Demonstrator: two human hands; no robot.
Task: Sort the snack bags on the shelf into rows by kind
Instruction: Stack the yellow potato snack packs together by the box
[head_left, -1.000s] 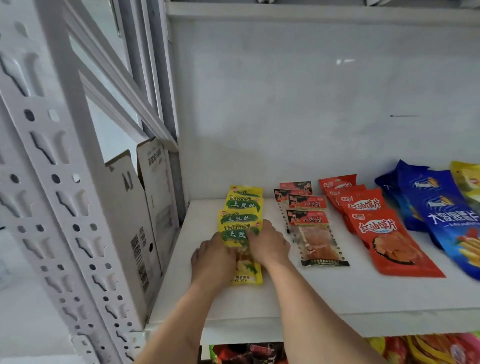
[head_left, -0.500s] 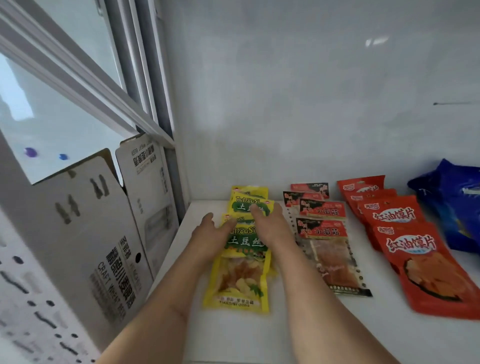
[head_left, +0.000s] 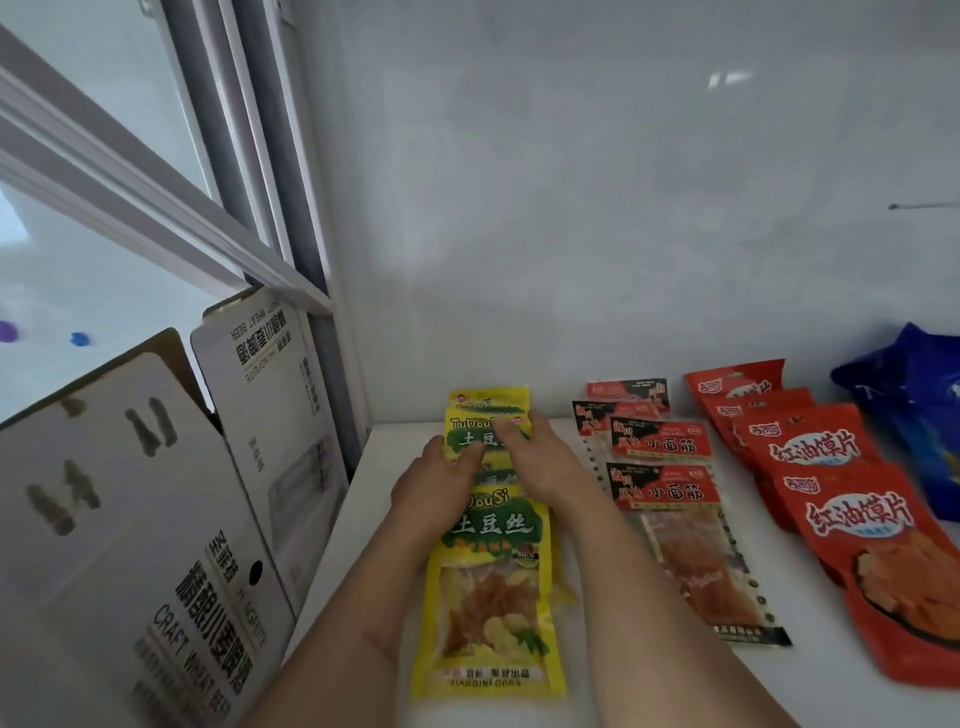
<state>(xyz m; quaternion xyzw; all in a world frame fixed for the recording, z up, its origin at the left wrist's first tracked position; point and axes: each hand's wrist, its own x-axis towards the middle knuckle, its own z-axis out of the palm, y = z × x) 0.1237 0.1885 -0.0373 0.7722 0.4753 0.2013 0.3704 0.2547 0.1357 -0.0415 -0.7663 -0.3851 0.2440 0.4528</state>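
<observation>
Several yellow snack bags (head_left: 488, 597) lie overlapped in one row running back to the wall on the white shelf (head_left: 613, 686). My left hand (head_left: 434, 480) rests at the row's left edge, its thumb lying on a yellow bag near the back (head_left: 465, 439). My right hand (head_left: 540, 462) lies flat over the same bag and the ones behind the front bag. To the right lies a row of red-and-black bags (head_left: 670, 493), then a row of orange-red bags (head_left: 857, 519), then blue bags (head_left: 919, 410) at the right edge.
An open cardboard box (head_left: 156, 519) with printed flaps stands just left of the shelf, close to the yellow row. A window frame (head_left: 249, 208) runs above it. The white back wall (head_left: 571, 234) closes off the shelf behind the bags.
The camera has moved in closer. Both hands have slid from the front yellow bag toward the back of the yellow row and now lie on a bag near the wall.
</observation>
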